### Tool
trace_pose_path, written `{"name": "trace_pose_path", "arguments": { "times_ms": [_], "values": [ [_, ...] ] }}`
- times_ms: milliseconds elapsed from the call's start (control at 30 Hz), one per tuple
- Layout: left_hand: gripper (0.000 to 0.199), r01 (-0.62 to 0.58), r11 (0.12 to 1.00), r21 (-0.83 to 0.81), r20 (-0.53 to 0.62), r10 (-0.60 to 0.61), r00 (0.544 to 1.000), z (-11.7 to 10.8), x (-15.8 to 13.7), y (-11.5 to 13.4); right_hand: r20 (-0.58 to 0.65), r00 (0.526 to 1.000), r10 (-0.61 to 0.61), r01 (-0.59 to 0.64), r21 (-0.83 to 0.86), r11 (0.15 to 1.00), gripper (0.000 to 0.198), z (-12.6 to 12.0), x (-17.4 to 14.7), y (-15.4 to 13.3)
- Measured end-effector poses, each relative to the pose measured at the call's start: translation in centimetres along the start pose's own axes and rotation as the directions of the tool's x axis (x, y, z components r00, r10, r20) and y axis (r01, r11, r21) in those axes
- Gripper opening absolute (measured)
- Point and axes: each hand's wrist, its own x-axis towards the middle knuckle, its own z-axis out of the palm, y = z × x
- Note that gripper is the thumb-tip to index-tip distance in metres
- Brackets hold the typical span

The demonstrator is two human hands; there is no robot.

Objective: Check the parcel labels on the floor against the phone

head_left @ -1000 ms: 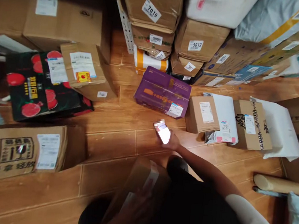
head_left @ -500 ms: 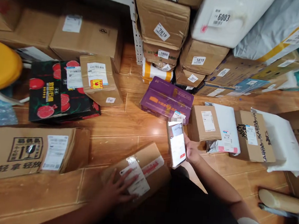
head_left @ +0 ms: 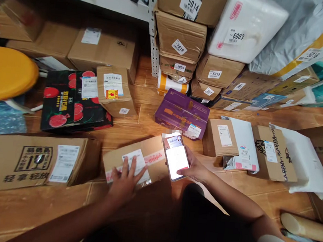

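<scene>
Now, a box and a phone among parcels.
Left hand (head_left: 125, 180) rests flat, fingers spread, on the box (head_left: 136, 160) on the floor; right hand (head_left: 195, 169) grips the lit phone (head_left: 176, 157) just above it.

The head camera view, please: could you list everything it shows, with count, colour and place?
Brown cardboard parcel with white label: one, floor centre, under the left hand.
Lit smartphone: one, white screen, in the right hand.
Purple carton: one, floor, beyond the phone.
Black pomegranate-print box: one, left.
Long brown carton with black print: one, lower left.
Brown Kappa-taped box: one, right.
White mailer bags: at least two, right.
Stacked numbered brown cartons: several, top centre.
Yellow round stool: one, left.
Wooden floor: brown.
Left hand: flat on the parcel.
Right hand: gripping the phone.
</scene>
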Motion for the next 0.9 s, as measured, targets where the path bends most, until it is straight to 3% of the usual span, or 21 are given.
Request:
{"name": "trace_pose_path", "arguments": {
  "times_ms": [100, 167, 233, 300, 367, 433, 533, 633, 733, 900],
  "values": [
    [0.081, 0.03, 0.997, 0.069, -0.052, -0.027, 0.998, -1.8, 1.1, -2.4, -0.025, 0.999, -0.037, 0.036, -0.073, 0.997, 0.084, 0.5, 0.3, 0.2],
    [0.065, 0.047, 0.995, 0.088, -0.062, -0.042, 0.997, -2.8, 0.4, -3.3, -0.007, 0.999, -0.033, 0.033, -0.077, 0.996, 0.086, 1.2, 0.1, 0.1],
    [0.066, -0.034, 0.999, 0.034, 0.025, 0.033, 0.999, -3.3, -1.9, -4.0, 0.059, 0.998, 0.016, -0.014, -0.047, 0.999, 0.092, 2.0, -0.4, -0.5],
    [0.06, -0.156, 0.981, -0.118, 0.162, 0.174, 0.971, -3.1, -5.2, -4.6, 0.15, 0.983, 0.105, -0.104, -0.019, 0.994, 0.094, 2.9, -1.1, -1.1],
    [0.048, -0.168, 0.952, -0.255, 0.263, 0.235, 0.936, -2.1, -8.8, -5.1, 0.237, 0.949, 0.21, -0.214, -0.008, 0.977, 0.093, 3.7, -1.7, -1.4],
    [0.039, -0.077, 0.946, -0.315, 0.313, 0.18, 0.933, -0.4, -11.7, -5.5, 0.293, 0.902, 0.317, -0.329, -0.009, 0.944, 0.093, 4.7, -2.0, -1.0],
    [0.042, 0.049, 0.934, -0.354, 0.291, 0.06, 0.955, 2.5, -14.2, -6.0, 0.305, 0.844, 0.441, -0.444, -0.063, 0.894, 0.092, 6.1, -1.7, 0.7],
    [0.045, 0.101, 0.912, -0.397, 0.247, 0.0, 0.969, 4.9, -15.0, -6.2, 0.297, 0.814, 0.499, -0.485, -0.126, 0.865, 0.092, 7.4, -0.9, 3.0],
    [0.047, 0.12, 0.895, -0.43, 0.248, -0.011, 0.969, 5.9, -15.4, -6.2, 0.278, 0.828, 0.487, -0.47, -0.13, 0.873, 0.095, 8.4, -0.2, 4.9],
    [0.048, 0.15, 0.867, -0.475, 0.29, -0.006, 0.957, 6.0, -15.5, -6.5, 0.234, 0.915, 0.327, -0.317, -0.079, 0.945, 0.088, 10.4, 0.5, 5.5]
  ]
}}
